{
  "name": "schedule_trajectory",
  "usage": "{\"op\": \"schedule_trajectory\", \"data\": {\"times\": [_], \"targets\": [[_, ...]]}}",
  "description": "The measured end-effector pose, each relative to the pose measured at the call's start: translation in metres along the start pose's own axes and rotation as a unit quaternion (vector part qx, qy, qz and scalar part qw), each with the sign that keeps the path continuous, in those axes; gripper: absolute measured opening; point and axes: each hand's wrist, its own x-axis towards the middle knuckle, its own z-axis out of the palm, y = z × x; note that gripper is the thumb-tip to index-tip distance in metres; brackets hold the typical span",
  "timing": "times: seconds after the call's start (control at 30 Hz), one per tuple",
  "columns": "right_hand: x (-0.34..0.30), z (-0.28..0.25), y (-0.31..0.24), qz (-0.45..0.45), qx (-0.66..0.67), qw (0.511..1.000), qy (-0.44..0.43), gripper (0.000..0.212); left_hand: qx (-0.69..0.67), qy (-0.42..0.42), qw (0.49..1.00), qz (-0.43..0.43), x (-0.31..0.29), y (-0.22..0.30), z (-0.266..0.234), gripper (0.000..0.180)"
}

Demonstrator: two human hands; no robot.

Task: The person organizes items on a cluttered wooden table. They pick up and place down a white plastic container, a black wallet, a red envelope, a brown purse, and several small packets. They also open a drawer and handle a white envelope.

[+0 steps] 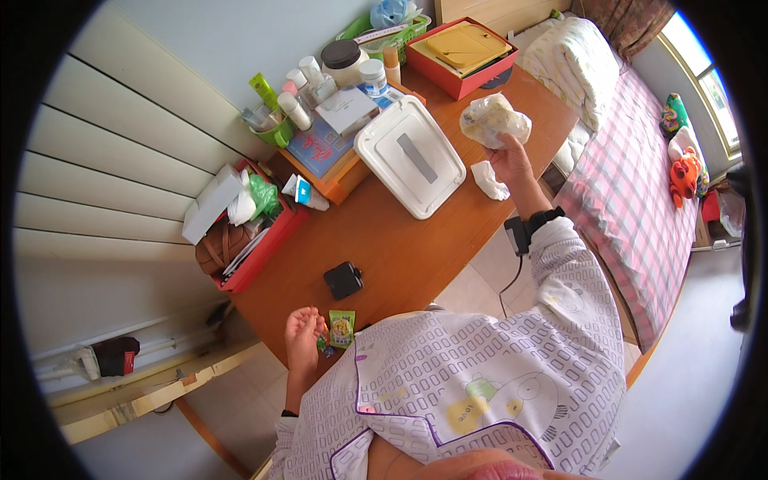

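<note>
Right hand (513, 162) grips crumpled translucent bag (492, 118) by near edge, over brown table (400, 256); white tissue (490, 181) just beside grip. Bag likely light, soft, slippery; best hold: near edge, gentle pinch. Left hand (303, 334) curled beside green sachet (342, 328); whether it holds anything, cannot tell.

Left hand (304, 332) curled low, right hand (512, 158) outstretched.
</note>
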Motion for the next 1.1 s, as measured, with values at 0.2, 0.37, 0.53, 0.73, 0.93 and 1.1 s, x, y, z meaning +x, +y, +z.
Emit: {"op": "schedule_trajectory", "data": {"times": [0.2,0.37,0.53,0.73,0.93,1.1], "targets": [[0.046,-0.006,0.02,0.004,0.037,0.996,0.076,0.052,0.019,0.033,0.999,-0.009,-0.006,0.0,0.01,0.012],[0.066,0.007,0.01,-0.013,0.043,0.999,0.023,0.051,0.037,0.059,0.997,-0.025,-0.011,0.0,0.014,0.012],[0.11,0.035,-0.012,-0.07,0.026,0.997,-0.019,0.05,0.055,0.082,0.994,-0.049,-0.016,-0.007,0.019,0.012],[0.198,0.06,-0.021,-0.091,-0.022,0.994,0.062,0.046,0.013,0.079,0.995,-0.052,-0.017,-0.019,0.016,0.012],[0.324,0.003,-0.017,-0.102,-0.091,0.99,0.015,0.04,-0.026,0.126,0.989,-0.074,-0.017,-0.038,0.012,0.009],[0.368,-0.019,-0.041,-0.068,-0.309,0.948,-0.018,0.041,0.006,0.103,0.994,-0.019,-0.024,-0.036,0.015,0.011]]}}
